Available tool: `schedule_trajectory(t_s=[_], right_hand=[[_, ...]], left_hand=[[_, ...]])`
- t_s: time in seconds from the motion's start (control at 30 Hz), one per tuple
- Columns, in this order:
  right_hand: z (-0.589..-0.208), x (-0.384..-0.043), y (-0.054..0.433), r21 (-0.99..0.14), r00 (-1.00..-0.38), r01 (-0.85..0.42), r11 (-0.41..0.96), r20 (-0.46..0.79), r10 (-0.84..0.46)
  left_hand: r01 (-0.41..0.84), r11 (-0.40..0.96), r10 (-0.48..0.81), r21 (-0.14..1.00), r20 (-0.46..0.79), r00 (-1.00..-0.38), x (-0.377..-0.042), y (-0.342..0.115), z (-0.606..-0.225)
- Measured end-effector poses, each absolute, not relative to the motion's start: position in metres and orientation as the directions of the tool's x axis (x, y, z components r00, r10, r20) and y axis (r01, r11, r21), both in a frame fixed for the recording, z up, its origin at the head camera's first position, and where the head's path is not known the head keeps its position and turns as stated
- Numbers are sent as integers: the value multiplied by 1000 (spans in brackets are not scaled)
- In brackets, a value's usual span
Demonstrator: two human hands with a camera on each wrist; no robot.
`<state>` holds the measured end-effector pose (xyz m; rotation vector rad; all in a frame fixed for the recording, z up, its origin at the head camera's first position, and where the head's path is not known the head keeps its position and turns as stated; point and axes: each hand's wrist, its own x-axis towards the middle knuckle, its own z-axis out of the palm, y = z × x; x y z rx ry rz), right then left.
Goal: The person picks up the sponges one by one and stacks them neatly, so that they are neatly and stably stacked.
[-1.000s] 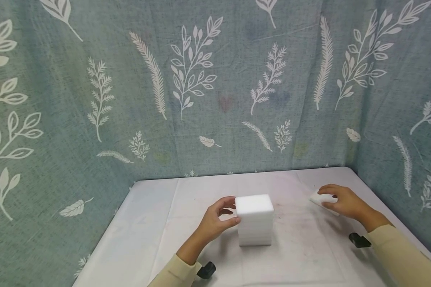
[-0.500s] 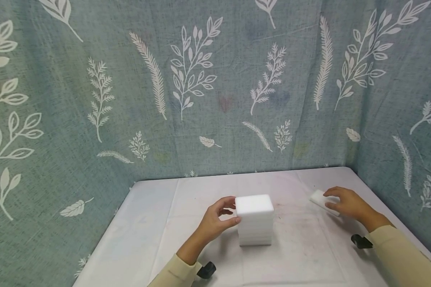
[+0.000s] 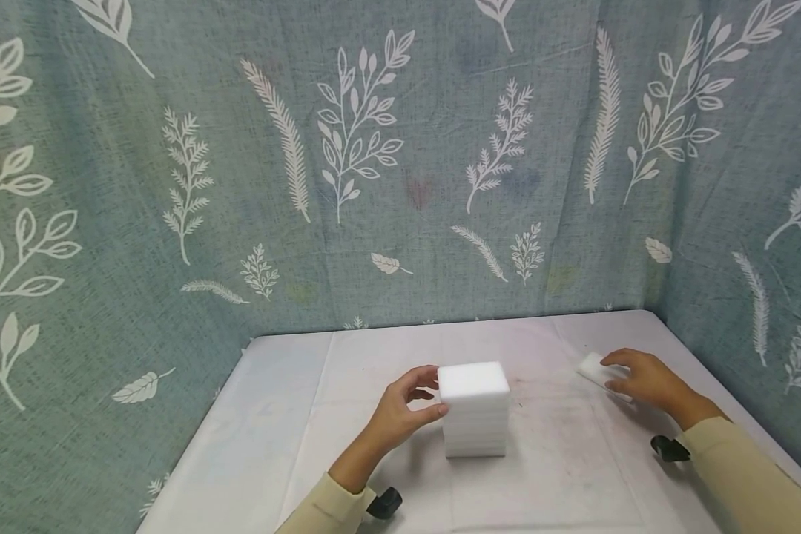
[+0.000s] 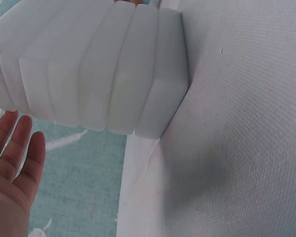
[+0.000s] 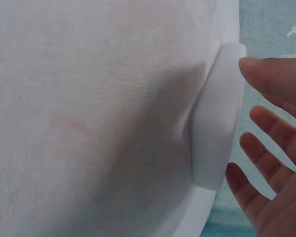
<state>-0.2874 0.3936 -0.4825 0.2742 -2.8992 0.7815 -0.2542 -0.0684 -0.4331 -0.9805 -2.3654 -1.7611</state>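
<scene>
A stack of several white sponges (image 3: pixel 475 411) stands upright on the white-covered table, its layers showing clearly in the left wrist view. At the stack's left side is my left hand (image 3: pixel 403 408), thumb by the near corner and fingers extended along the upper layers (image 4: pixel 64 74). Off to the right, a single white sponge (image 3: pixel 592 367) lies flat on the cloth. My right hand (image 3: pixel 644 378) is over its right part, hiding some of it. In the right wrist view the thumb tip meets the single sponge (image 5: pixel 214 118), while the other fingers are spread and loosely bent beside it.
The table (image 3: pixel 294 445) is covered with a white cloth bearing faint stains. A grey-green curtain (image 3: pixel 414 178) with white leaf prints surrounds its back and sides. Black wrist devices (image 3: pixel 385 503) sit under both sleeves.
My right hand has drawn back slightly to the right, leaving more of the single sponge visible. The left hand and the stack stay in place.
</scene>
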Motion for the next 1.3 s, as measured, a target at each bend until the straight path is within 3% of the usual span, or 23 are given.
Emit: schedule_trajectory(t_s=[0.43, 0.8, 1.3], right_hand=[[-488, -288, 398, -508, -984, -164, 845, 140, -107], [-488, -287, 397, -503, -985, -164, 848, 137, -109], [-463, -290, 387, -419, -930, -338, 843, 286, -231]], left_hand=[[507, 167, 466, 846, 386, -796, -254, -68, -432], [519, 175, 450, 836, 401, -798, -276, -70, -465], [534, 187, 453, 824, 410, -792, -274, -69, -462]])
